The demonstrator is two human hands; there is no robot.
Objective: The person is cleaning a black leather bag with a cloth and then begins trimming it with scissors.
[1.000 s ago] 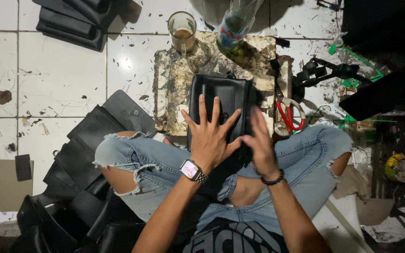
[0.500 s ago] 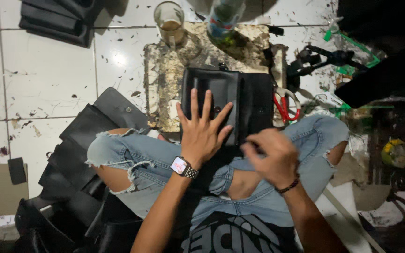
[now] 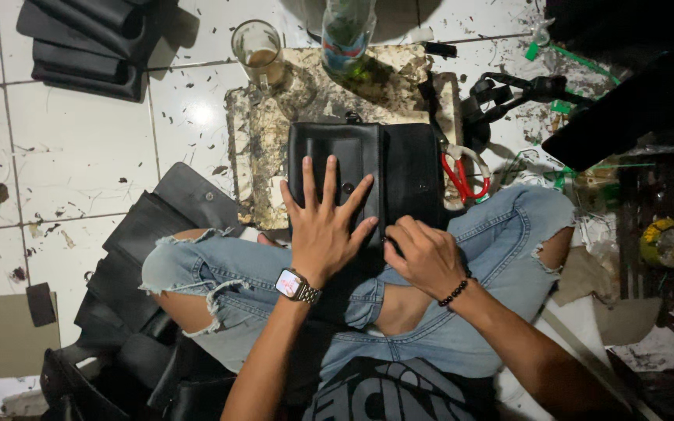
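Since a moment ago, my right hand [image 3: 424, 256] has stayed curled at the near edge of the black leather bag [image 3: 368, 175], fingers pressed together on it. My left hand [image 3: 323, 226] lies flat on the bag, fingers [image 3: 309, 178] spread. It rests on a stained board [image 3: 274, 132] on the floor, beside red scissors [image 3: 462, 175].

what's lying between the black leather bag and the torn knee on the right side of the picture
In the head view, red-handled scissors lie between the black leather bag and the torn knee, on the edge of the stained slab.
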